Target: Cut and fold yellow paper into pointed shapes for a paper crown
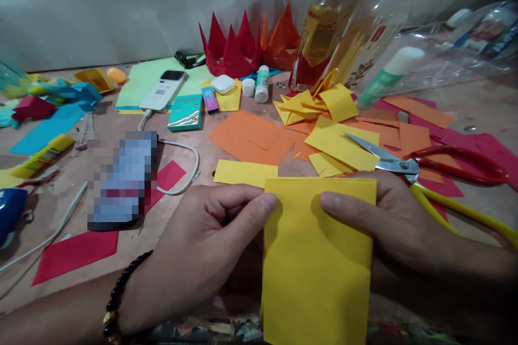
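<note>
Paper [318,269] — plain, yellow, rectangular — sits at five o'clock, gripped near its top by the fingers of the left hand [206,248] and right hand [400,218]; the step looks like lining up its edges, and the next move calls for keeping them flush

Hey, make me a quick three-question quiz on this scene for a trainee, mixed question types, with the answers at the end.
1. Multiple choice: what do the left hand and right hand hold between them?
a) a phone
b) yellow paper
c) a drink bottle

2. True or false: in the picture, the red paper crown stands to the left of the orange paper crown.

3. Short answer: which hand is nearer the scissors?

Key: 1. b; 2. true; 3. the right hand.
</note>
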`<action>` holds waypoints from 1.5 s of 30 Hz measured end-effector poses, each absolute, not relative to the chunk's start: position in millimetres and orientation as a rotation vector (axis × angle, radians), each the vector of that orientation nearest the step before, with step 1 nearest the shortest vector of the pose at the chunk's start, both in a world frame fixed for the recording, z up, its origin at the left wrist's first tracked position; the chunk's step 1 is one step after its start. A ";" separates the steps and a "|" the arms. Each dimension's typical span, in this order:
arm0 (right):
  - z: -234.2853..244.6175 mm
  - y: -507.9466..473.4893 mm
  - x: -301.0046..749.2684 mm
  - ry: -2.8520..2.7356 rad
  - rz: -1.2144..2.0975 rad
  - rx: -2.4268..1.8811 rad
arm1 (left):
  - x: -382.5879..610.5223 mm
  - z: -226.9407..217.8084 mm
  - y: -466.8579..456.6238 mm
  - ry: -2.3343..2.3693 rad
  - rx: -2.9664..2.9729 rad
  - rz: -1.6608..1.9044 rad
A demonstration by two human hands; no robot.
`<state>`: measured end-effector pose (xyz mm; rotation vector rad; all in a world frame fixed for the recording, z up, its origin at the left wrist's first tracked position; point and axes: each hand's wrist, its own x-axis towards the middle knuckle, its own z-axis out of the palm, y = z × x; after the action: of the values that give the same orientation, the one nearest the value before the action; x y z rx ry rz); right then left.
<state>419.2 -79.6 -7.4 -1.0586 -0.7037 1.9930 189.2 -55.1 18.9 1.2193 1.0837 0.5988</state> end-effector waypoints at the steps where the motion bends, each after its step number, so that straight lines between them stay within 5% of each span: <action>1: -8.0 -79.5 419.3 -0.696 1.992 -1.042 | 189.0 18.7 -55.5 1.078 1.199 0.601; 45: -4.0 -82.0 416.8 -0.727 2.056 -1.043 | 189.9 6.7 -45.9 1.168 1.213 0.737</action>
<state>416.8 -82.0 -4.0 -1.0430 -0.7274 2.0557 189.9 -45.9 6.7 1.2134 1.1682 0.7371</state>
